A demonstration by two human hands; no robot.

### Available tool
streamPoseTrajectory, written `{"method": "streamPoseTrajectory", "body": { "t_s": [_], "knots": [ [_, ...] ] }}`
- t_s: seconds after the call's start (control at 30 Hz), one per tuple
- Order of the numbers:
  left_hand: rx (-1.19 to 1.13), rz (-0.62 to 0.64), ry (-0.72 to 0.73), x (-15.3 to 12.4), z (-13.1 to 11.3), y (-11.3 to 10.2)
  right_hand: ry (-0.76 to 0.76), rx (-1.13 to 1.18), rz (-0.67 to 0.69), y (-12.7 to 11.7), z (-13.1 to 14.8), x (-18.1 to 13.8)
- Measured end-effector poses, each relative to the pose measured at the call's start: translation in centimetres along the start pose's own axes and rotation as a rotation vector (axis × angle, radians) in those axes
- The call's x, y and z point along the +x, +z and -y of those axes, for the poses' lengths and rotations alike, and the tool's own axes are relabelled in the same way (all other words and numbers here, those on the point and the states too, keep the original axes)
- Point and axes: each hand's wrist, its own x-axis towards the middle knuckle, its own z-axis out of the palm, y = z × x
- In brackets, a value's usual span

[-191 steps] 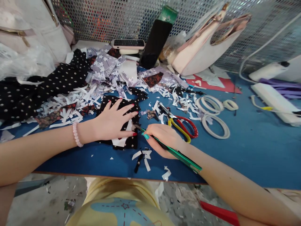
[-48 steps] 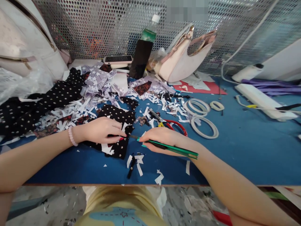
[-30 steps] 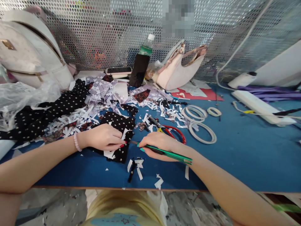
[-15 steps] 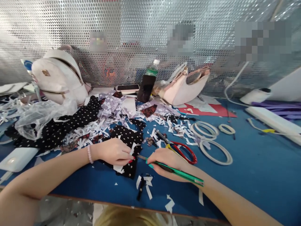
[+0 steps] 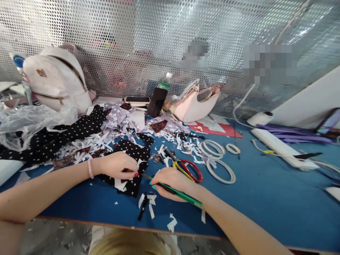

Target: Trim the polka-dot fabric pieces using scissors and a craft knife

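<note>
My left hand (image 5: 117, 165) rests with curled fingers on a black polka-dot fabric piece (image 5: 132, 156) that lies on the blue table (image 5: 265, 198), pressing it down. A pink bead bracelet is on that wrist. My right hand (image 5: 171, 182) grips a green utility knife (image 5: 183, 194), its blade tip pointing left at the fabric's right edge, close to my left fingertips. White paper backing shows under the fabric.
Red-and-yellow scissors (image 5: 186, 169) lie just behind my right hand. White tape rings (image 5: 220, 170) sit to the right. Paper strips, dotted cloth (image 5: 53, 138), a phone (image 5: 137, 100), a bottle (image 5: 159, 95), a pink bag (image 5: 193, 104) and a white backpack (image 5: 55, 83) crowd the back. Perforated metal wall behind.
The fingers of my left hand went from spread flat to curled on the fabric. The camera tilted up, showing more of the wall and backpack. My right hand kept the knife at the fabric edge.
</note>
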Motion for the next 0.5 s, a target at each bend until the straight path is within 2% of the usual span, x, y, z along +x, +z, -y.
{"method": "streamPoseTrajectory", "body": {
  "t_s": [0.23, 0.5],
  "knots": [
    [-0.081, 0.035, -0.052, 0.16, 0.08, -0.19, -0.03, -0.039, 0.044, 0.7, -0.67, -0.4],
    [-0.134, 0.039, -0.046, 0.07, -0.03, -0.51, -0.053, -0.022, 0.001, 0.59, -0.42, -0.08]
  ]
}}
